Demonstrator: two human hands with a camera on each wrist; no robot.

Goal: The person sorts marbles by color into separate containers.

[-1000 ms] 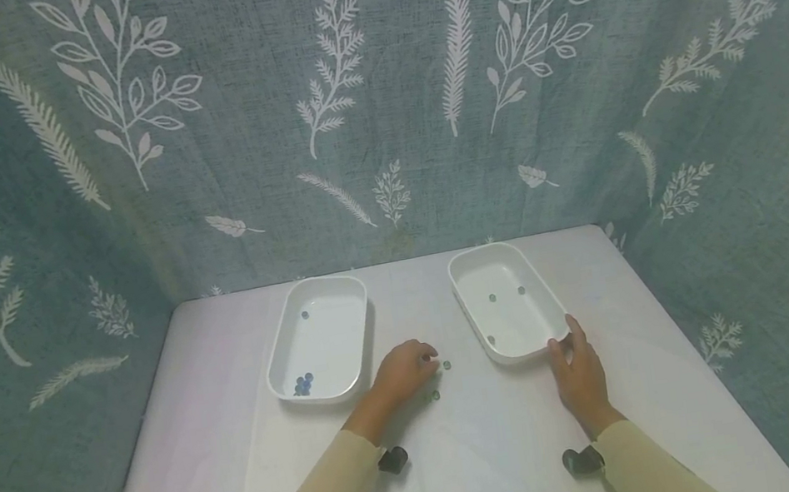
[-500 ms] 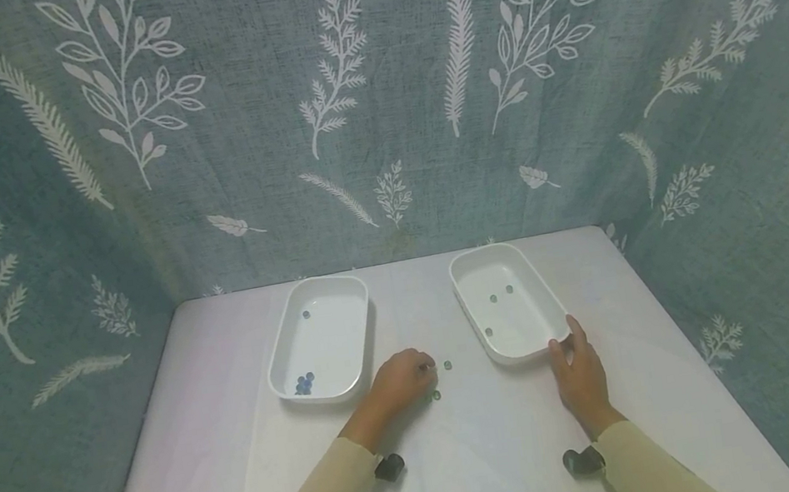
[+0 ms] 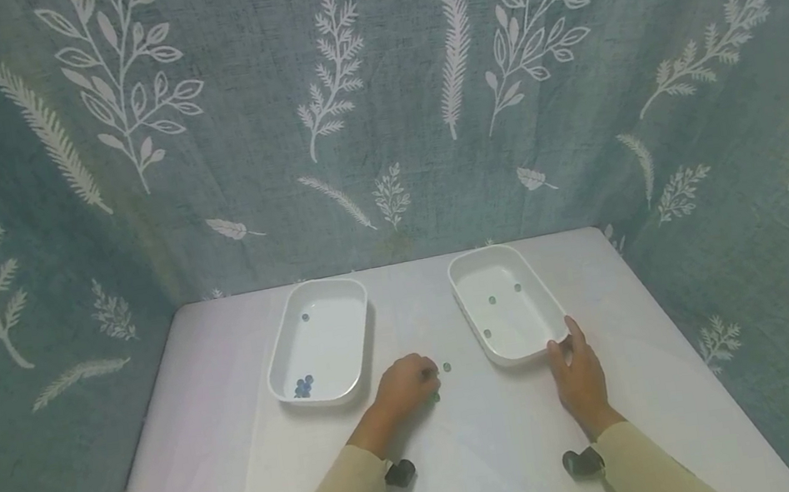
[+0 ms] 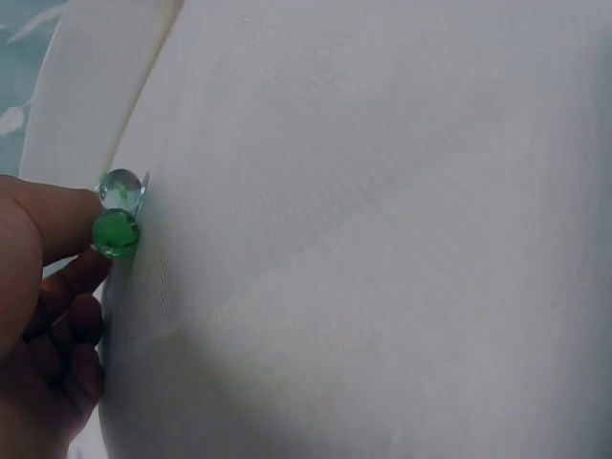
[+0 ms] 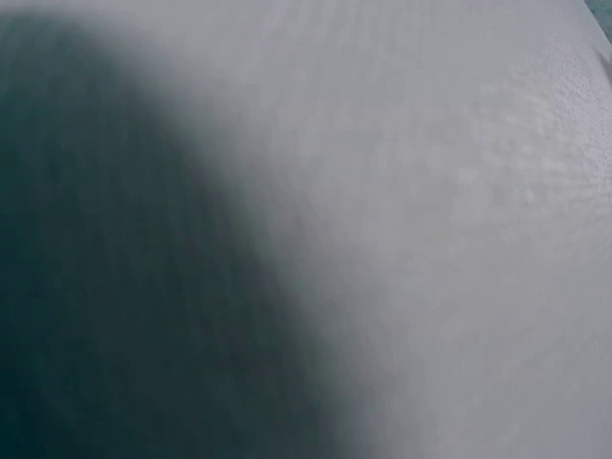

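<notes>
My left hand hovers low over the table between two white trays, its fingers curled down. The left wrist view shows a green marble and a clear marble right at the thumb tip, with the other fingers folded below. Whether a marble is pinched there I cannot tell. One marble lies just right of the fingertips, and another sits close below the hand. My right hand holds the near right corner of the right tray, thumb and forefinger on either side.
Several blue marbles gather in the near end of the left tray, and a single marble lies farther back in it. Spread marbles rest in the right tray. A leaf-patterned curtain encloses the white table.
The left hand has moved slightly down and its fingers have drawn together. A marble in the right tray rolled left, then back right. The right hand keeps its place at the tray corner.
</notes>
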